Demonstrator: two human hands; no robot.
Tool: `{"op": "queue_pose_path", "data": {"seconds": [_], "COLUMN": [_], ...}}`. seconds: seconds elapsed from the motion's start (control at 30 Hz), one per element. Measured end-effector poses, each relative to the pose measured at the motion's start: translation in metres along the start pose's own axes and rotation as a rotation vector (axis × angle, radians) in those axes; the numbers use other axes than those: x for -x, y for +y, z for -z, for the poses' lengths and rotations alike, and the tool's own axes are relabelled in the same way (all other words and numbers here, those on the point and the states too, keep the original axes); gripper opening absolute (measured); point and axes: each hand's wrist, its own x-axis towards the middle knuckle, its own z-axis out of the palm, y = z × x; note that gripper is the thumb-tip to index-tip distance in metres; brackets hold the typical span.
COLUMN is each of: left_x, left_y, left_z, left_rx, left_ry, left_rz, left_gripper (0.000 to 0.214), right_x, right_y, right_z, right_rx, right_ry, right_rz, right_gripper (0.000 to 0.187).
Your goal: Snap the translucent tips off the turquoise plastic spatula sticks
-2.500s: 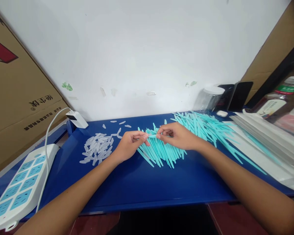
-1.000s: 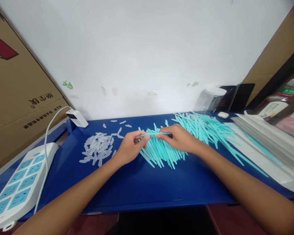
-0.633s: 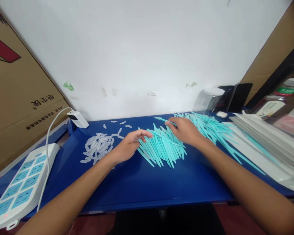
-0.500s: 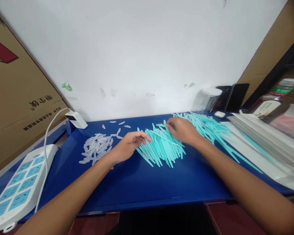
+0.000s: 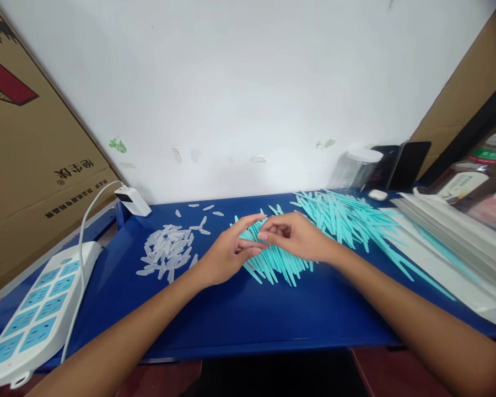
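Observation:
My left hand [image 5: 227, 253] hovers over the left end of a heap of teal plastic sticks [image 5: 278, 263] on the blue table [image 5: 231, 311], its fingers stretched out and apart toward my right hand. My right hand [image 5: 295, 236] is just beside it over the same heap, fingers curled with the tips pinched together; what they pinch is hidden. A larger spread of teal sticks [image 5: 343, 216] lies behind my right wrist. A pile of small clear caps [image 5: 165, 251] lies to the left of my left hand.
A white power strip [image 5: 37, 314] with its cable and an adapter [image 5: 133, 202] sits at the left, beside cardboard boxes [image 5: 25, 165]. At the right are stacked white packets [image 5: 450, 234], a clear jar [image 5: 355, 168], dark phones [image 5: 413, 159], a small white case [image 5: 377, 194] and a bottle [image 5: 475, 171].
My right hand carried a teal stick back to the far spread, let it go, then returned over the near heap. My left hand opened and stretched toward it.

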Motion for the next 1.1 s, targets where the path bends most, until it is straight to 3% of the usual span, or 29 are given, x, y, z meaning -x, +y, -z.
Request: {"op": "queue_pose_path", "data": {"seconds": [0.17, 0.53, 1.1], "left_x": [0.007, 0.006, 0.004], "left_y": [0.006, 0.003, 0.005], "left_z": [-0.012, -0.015, -0.012], "left_rx": [-0.179, -0.096, 0.029], "left_ry": [-0.062, 0.019, 0.063], "left_rz": [0.012, 0.003, 0.016], "left_gripper": [0.079, 0.086, 0.096], "right_x": [0.004, 0.003, 0.003], "right_y": [-0.005, -0.008, -0.009], "right_z": [-0.012, -0.011, -0.009], "right_rx": [-0.04, -0.04, -0.019], "right_ry": [-0.118, -0.082, -0.085], "right_rz": [0.016, 0.122, 0.042], "right_gripper": [0.029, 0.013, 0.013]}}
